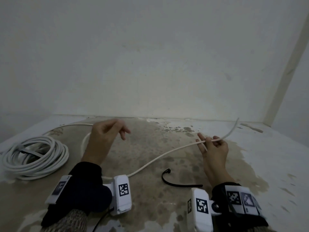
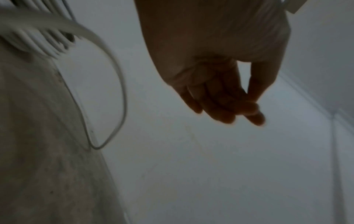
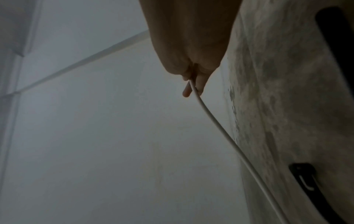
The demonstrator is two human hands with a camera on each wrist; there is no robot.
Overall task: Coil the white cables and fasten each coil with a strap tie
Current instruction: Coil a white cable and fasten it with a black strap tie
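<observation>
A loose white cable (image 1: pixel 167 154) runs across the stained floor (image 1: pixel 147 151) from under my left wrist up to my right hand (image 1: pixel 212 144), which pinches it near its free end (image 1: pixel 235 125). In the right wrist view the cable (image 3: pixel 220 125) leaves the fingers (image 3: pixel 199 86) and trails down. My left hand (image 1: pixel 108 131) hovers above the floor with loosely curled fingers and holds nothing; the left wrist view shows the same empty hand (image 2: pixel 226 104). A coiled white cable (image 1: pixel 35 158), bound by a strap, lies at the far left. A black strap tie (image 1: pixel 175 181) lies between my wrists.
A white wall (image 1: pixel 150 64) rises close behind the floor, with a corner at the right. Another stretch of white cable (image 1: pixel 73 125) curves along the wall's base on the left. A small white scrap (image 1: pixel 252 128) lies at the back right.
</observation>
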